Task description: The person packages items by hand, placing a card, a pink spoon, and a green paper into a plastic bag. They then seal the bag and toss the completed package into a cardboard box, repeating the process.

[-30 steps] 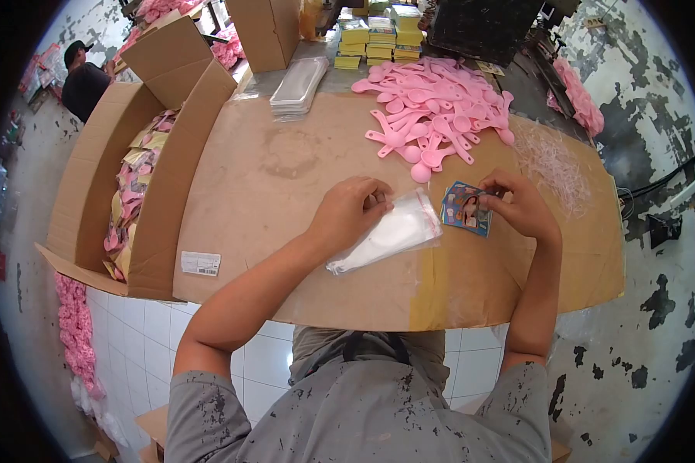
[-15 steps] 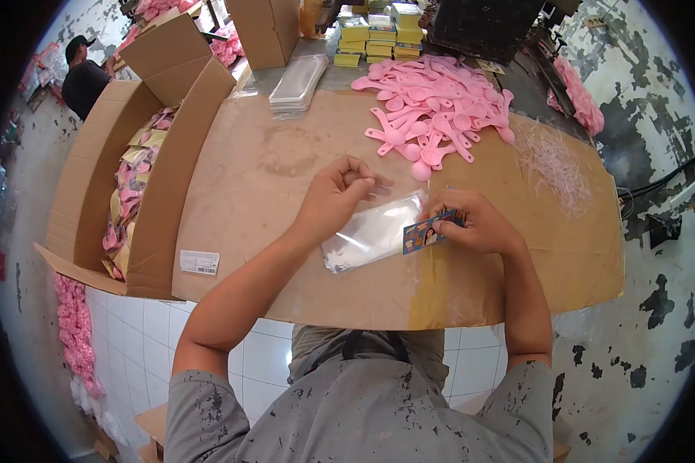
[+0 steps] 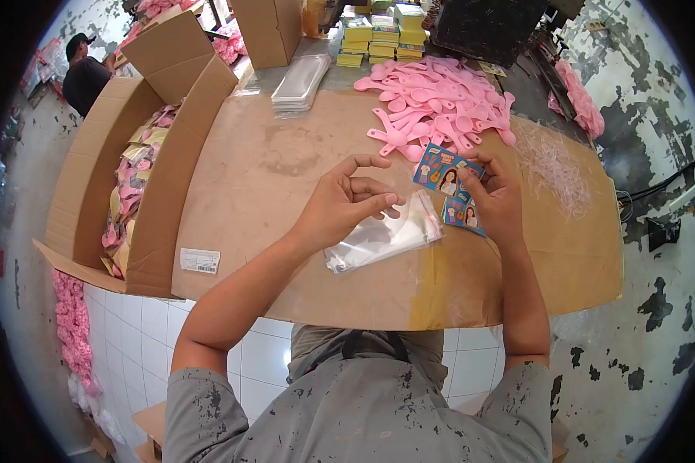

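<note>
left hand (image 3: pixel 344 202) released above bags (image 3: pixel 386 241); right hand (image 3: pixel 489 194) grips card (image 3: pixel 438 171) by its right edge; open cardboard (image 3: pixel 243 181) left.

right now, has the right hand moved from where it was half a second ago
Yes: the right hand, holding a blue card, has moved forward, toward the pink spoon pile.

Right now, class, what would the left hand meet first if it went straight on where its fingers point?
The left hand would probably meet the blue card held by the right hand; depth is unclear, so it might pass above or below.
</note>
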Demonstrator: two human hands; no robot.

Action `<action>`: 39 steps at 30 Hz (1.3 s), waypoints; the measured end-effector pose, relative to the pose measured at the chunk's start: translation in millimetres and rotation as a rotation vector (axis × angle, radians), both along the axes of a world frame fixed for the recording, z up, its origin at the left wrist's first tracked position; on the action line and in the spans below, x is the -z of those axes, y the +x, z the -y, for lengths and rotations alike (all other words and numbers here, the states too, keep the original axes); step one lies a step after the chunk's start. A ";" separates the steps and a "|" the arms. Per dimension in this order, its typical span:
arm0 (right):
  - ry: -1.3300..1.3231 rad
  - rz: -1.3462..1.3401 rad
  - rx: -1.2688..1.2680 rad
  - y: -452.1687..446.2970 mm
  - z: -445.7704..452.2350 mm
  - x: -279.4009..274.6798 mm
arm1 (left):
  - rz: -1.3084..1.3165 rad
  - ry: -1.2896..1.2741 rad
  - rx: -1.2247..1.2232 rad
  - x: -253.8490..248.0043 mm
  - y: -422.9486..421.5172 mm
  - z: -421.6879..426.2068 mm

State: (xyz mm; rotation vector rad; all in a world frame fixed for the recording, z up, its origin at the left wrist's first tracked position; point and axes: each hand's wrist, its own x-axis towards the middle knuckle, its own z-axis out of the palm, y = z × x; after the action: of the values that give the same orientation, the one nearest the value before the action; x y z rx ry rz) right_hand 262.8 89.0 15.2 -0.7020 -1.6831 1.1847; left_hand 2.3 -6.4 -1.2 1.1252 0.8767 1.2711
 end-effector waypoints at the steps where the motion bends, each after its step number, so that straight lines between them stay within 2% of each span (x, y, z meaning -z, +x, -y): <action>1: -0.003 0.089 0.002 2.4 -1.6 1.1 | 0.001 0.010 0.004 -0.6 0.0 0.3; 3: -0.008 0.267 0.008 6.1 -4.7 3.0 | -0.005 0.007 0.012 -3.5 -0.2 1.1; 6: -0.055 0.046 -0.042 0.9 1.1 3.2 | -0.042 -0.009 0.000 -5.3 1.1 2.8; 9: -0.009 -0.056 -0.044 -2.1 7.4 -1.9 | -0.102 0.005 -0.040 -1.4 4.8 3.1; 12: 0.063 0.026 -0.092 -1.7 10.8 -2.7 | -0.130 -0.009 -0.048 -5.7 6.8 5.0; 15: 0.487 0.369 -0.142 0.1 6.1 -11.6 | -0.182 0.017 -0.032 -3.4 9.5 7.3; 18: 0.127 0.228 -0.132 -14.9 25.5 -7.8 | -0.274 0.060 0.026 3.2 11.2 9.0; 20: 0.065 0.108 -0.100 -22.9 29.8 -6.1 | -0.362 0.068 0.054 -4.5 13.5 12.9; 24: -0.060 -0.081 -0.092 -25.5 26.0 7.3 | -0.305 0.043 0.029 -0.9 14.6 10.8; 27: 0.033 0.132 -0.121 -17.1 20.4 18.2 | -0.246 0.038 -0.004 1.0 13.7 9.3; 29: 0.302 0.227 -0.287 -17.4 15.3 10.4 | -0.272 -0.043 0.023 -11.0 12.7 13.2; 30: 0.438 0.274 -0.369 -19.2 11.5 5.6 | -0.279 -0.003 0.015 -6.5 12.8 12.1; 33: 0.058 0.259 -0.211 -7.8 -14.0 12.4 | -0.288 0.061 0.005 4.0 13.0 9.7; 36: 0.349 0.515 0.282 0.4 -57.8 17.5 | -0.266 0.019 0.021 -1.9 10.9 10.7; 39: 0.670 0.901 0.413 9.9 -88.9 33.2 | -0.217 0.011 0.033 -2.6 10.8 10.3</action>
State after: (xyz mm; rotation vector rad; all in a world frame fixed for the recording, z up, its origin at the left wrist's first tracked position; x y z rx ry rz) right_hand 272.7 177.9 -18.0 -1.1480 -2.3087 -0.0781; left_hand 13.1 -16.7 1.4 1.2988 1.0082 1.1421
